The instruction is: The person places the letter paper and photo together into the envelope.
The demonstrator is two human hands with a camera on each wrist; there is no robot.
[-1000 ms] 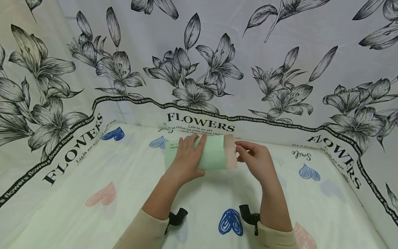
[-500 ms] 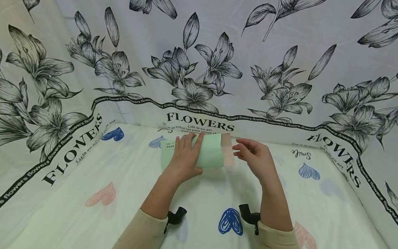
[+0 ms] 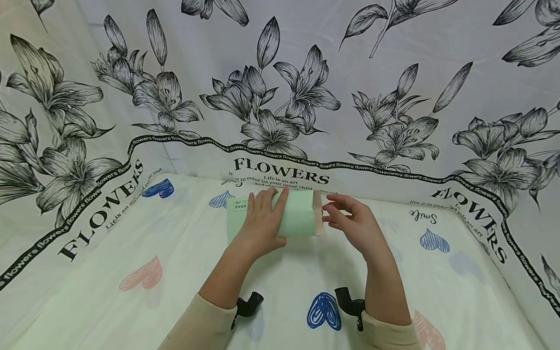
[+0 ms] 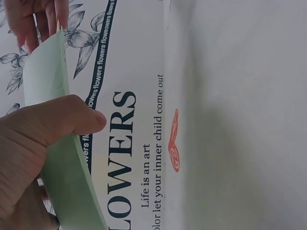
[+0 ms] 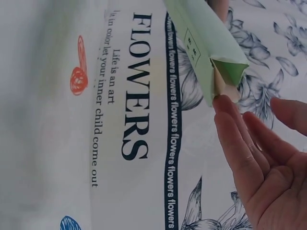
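My left hand (image 3: 261, 221) grips a light green paper envelope (image 3: 299, 211) across its width. In the left wrist view the thumb lies over one face of the envelope (image 4: 72, 177), with fingers partly seen behind it. A small printed label shows near its left end. At the right end is a pale pinkish flap (image 3: 319, 211), bent partly over. My right hand (image 3: 358, 221) is at this flap, its fingers fairly straight. In the right wrist view the fingertips are against the flap (image 5: 225, 86), and the envelope's mouth gapes beside it.
A white cloth (image 3: 175, 311) printed with hearts covers the surface below. Behind rises a white curtain (image 3: 210, 58) with black flowers and lettering. Black wrist mounts (image 3: 250, 305) stick out from both sleeves.
One second ago my right hand pinched the outstretched flap. It let go and drew clear, then moved left against the flap, which now looks narrower and more folded. The left hand keeps its grip.
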